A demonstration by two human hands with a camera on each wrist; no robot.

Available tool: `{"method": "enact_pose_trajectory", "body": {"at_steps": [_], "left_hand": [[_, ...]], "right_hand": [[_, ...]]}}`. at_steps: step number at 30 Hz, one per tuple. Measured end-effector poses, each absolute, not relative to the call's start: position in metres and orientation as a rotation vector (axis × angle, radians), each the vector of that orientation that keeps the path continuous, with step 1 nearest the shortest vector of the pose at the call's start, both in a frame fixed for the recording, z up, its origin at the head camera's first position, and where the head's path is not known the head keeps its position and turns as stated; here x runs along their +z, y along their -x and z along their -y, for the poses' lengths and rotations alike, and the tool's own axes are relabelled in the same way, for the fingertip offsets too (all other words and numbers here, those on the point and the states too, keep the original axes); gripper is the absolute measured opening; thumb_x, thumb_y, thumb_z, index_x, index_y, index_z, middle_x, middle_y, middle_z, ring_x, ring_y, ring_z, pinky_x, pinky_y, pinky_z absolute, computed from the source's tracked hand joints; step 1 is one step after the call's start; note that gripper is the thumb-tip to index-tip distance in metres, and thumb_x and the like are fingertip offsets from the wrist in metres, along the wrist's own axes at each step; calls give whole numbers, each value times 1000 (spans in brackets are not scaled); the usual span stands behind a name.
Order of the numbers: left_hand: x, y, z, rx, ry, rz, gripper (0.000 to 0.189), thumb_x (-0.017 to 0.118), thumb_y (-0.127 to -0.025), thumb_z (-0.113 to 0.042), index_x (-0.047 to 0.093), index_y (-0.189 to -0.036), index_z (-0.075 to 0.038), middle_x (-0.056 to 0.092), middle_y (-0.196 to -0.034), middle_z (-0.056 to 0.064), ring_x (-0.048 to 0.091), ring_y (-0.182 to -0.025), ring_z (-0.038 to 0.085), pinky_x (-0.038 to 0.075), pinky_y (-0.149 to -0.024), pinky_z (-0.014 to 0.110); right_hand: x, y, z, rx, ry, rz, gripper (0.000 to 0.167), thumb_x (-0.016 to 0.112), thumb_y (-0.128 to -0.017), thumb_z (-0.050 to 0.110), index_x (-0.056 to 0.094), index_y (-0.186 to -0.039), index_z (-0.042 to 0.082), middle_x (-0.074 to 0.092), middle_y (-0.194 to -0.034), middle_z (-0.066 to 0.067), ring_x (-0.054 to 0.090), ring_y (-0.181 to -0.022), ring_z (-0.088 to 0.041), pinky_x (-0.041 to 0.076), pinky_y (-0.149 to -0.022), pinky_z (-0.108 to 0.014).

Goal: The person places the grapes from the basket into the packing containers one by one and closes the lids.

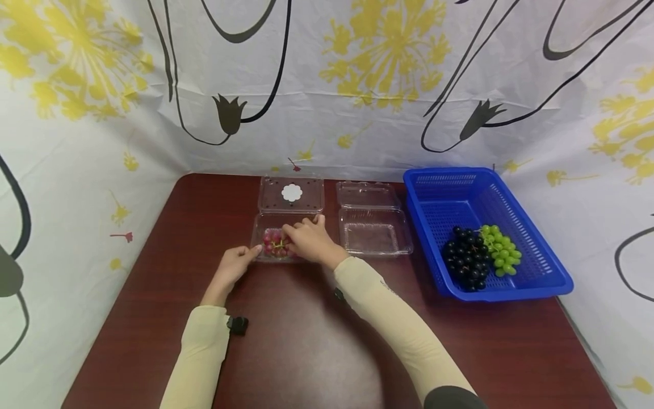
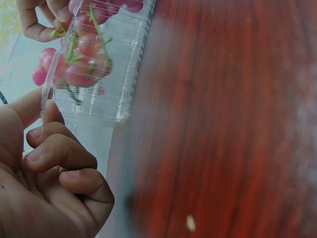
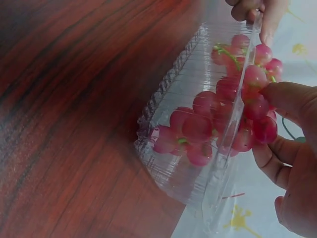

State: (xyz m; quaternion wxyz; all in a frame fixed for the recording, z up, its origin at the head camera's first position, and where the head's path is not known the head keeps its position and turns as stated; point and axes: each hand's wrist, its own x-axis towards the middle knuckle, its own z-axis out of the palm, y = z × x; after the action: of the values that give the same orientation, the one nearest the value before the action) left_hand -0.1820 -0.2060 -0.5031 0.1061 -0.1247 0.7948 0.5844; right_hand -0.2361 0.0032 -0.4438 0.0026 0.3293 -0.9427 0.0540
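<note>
A bunch of red grapes [image 1: 275, 243] lies in the base of a clear plastic clamshell box [image 1: 259, 226], whose lid is folded back behind it. My left hand [image 1: 234, 266] pinches the box's left rim between thumb and forefinger; its other fingers curl loosely in the left wrist view. On the right side, my right hand [image 1: 310, 240] reaches over the rim and pinches grapes of the bunch between thumb and fingers. In the right wrist view the red grapes [image 3: 198, 126] show through the clear wall, some rising above the rim.
A second clear clamshell box [image 1: 375, 230] stands open just right of the first. Further right, a blue plastic basket [image 1: 434, 255] holds black grapes [image 1: 466, 258] and green grapes [image 1: 502, 250]. Patterned white cloth [image 1: 317, 113] hangs behind the brown table [image 1: 296, 352].
</note>
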Motion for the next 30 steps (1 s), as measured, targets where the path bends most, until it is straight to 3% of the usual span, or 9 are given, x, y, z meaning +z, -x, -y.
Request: {"method": "enact_pose_trajectory", "body": {"at_steps": [12,20,30], "left_hand": [[-504,180,203,1759,371,-2350,50,63,-91,-46,51,-70,-2,33,-54,-7,30,-51,11,29,-50,26],[-502,180,207,1719,354,-2345,50,61,-92,-49,48,-67,-7,34,-54,-7,30,-51,10,30,-50,26],[-502,179,207,1702,356,-2334,52,61,-91,-51,48,-68,-7,34,-55,-6,30,-51,11,31,-50,26]], "right_hand": [[-450,232,-1,113,-1043,2947,18,63,-92,33,68,-109,31,72,-103,9,57,-92,-17,28,-90,-50],[-451,230,-3,63,-1046,2965,26,59,-94,32,68,-119,33,71,-112,12,56,-92,-17,27,-93,-51],[-457,229,-3,23,-1031,2997,30,56,-96,33,64,-125,32,71,-115,9,57,-98,-19,26,-95,-51]]}}
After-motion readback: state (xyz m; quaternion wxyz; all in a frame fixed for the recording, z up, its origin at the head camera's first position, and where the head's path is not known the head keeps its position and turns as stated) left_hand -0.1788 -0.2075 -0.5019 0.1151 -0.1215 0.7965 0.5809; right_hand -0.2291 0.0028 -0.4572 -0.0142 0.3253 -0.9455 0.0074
